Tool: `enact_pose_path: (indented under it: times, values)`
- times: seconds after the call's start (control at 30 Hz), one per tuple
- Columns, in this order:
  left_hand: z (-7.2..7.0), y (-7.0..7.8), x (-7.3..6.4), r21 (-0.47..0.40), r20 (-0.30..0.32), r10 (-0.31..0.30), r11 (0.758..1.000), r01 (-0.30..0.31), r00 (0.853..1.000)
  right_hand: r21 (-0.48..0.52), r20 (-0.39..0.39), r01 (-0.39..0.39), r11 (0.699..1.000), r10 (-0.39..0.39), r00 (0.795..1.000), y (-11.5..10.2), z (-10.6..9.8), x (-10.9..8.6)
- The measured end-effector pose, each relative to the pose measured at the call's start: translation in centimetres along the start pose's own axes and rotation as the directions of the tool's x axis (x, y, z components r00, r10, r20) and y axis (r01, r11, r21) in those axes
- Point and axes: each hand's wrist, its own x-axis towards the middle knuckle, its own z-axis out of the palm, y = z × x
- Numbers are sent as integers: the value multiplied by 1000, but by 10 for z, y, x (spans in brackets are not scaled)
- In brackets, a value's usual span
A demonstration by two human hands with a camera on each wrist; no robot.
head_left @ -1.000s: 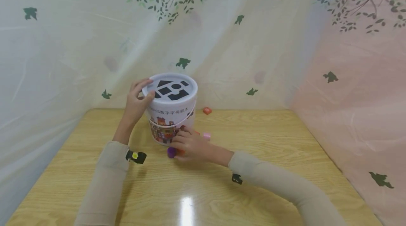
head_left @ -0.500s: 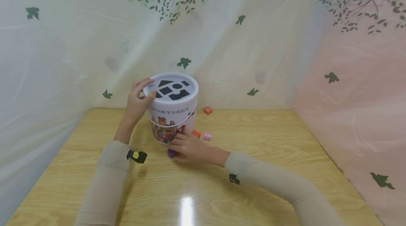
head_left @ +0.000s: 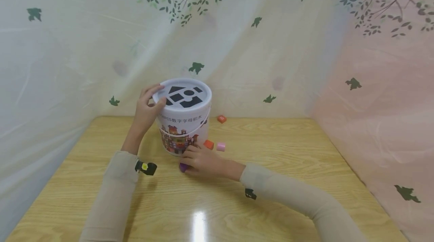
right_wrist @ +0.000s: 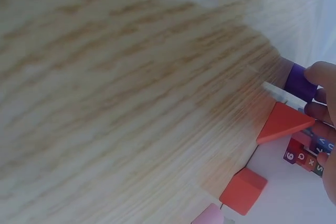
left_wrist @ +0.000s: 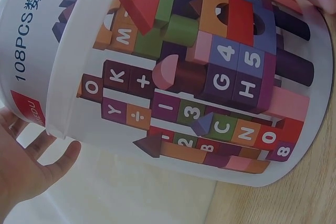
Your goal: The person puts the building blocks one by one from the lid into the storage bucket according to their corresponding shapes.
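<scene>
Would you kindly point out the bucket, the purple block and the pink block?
Bucket (head_left: 183, 121), head view: middle of its front wall.
Purple block (right_wrist: 300, 83), right wrist view: its exposed side.
Pink block (head_left: 221, 147), head view: its curved side.

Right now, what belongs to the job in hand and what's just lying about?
Likely the job:
white bucket, left hand touching
purple block, right hand touching
red triangular block, beside purple block

Likely lying about:
boxy red block
pink block
rear red block
</scene>
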Motion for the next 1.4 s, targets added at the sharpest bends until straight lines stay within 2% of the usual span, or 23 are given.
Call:
enact_pose_path:
  times: [0.57,0.63,0.87,0.97,1.07,1.17,1.23,1.4]
  values:
    - [0,1,-1,-1,-4,-4,1000,4,1000,15,6,-16,1000,16,1000,-7,0,-2]
    - [0,5,-2,1,1,-11,1000,11,1000,6,15,-16,1000,16,1000,-8,-1,-2]
    - [0,34,-13,2,10,-19,1000,19,1000,-9,63,-25,1000,26,998,-9,-7,-1]
    - [0,36,-14,2,7,-19,1000,19,1000,-3,69,-30,1000,30,997,-8,-11,0]
    - [1,28,-11,-3,1,-18,1000,18,1000,6,69,-37,999,36,997,-6,-17,2]
    - [1,13,-5,3,-4,-13,1000,13,1000,9,55,-37,999,36,998,-3,-22,3]
    - [1,2,-1,3,-7,-9,1000,9,1000,4,20,-23,1000,23,1000,-1,-27,4]
    - [1,-1,0,-3,-8,-3,1000,3,1000,-16,-97,25,1000,-27,995,3,-44,5]
